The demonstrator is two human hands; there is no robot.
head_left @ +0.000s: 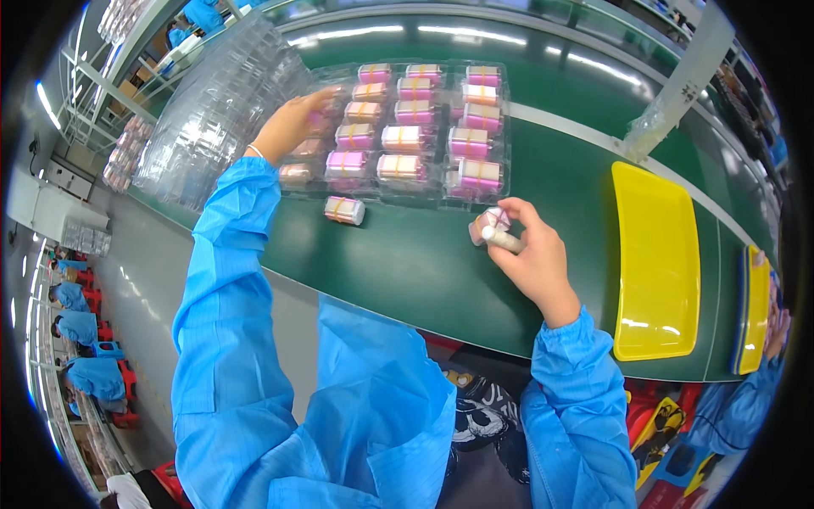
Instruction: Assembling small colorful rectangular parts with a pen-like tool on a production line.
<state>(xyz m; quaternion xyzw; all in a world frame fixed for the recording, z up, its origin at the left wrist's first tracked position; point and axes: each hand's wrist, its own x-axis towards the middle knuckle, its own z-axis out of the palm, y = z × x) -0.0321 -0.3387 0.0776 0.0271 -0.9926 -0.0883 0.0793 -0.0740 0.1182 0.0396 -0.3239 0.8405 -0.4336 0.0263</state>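
My left hand (290, 125) reaches over the left column of a clear plastic tray (434, 199), its fingers smeared by motion above a pink piece. Rows of small pink-and-white blocks (401, 166), each bound with a yellow band, fill the tray's pockets. Close to the tray's near right corner, my right hand (538, 254) is closed on a pink-and-white banded block (480, 227). A short white cylinder shape (504, 239) lies against its fingers; I cannot tell whether it is a part or a finger cover. Another banded block (344, 210) lies on the green table just in front of the tray.
A tall stack of clear trays (216, 110) stands at the left. On the right lies a yellow tray (655, 263), with more trays (751, 310) beyond it at the table's edge. A whitish post (682, 81) rises at the far right. Co-workers in blue sit at the far left.
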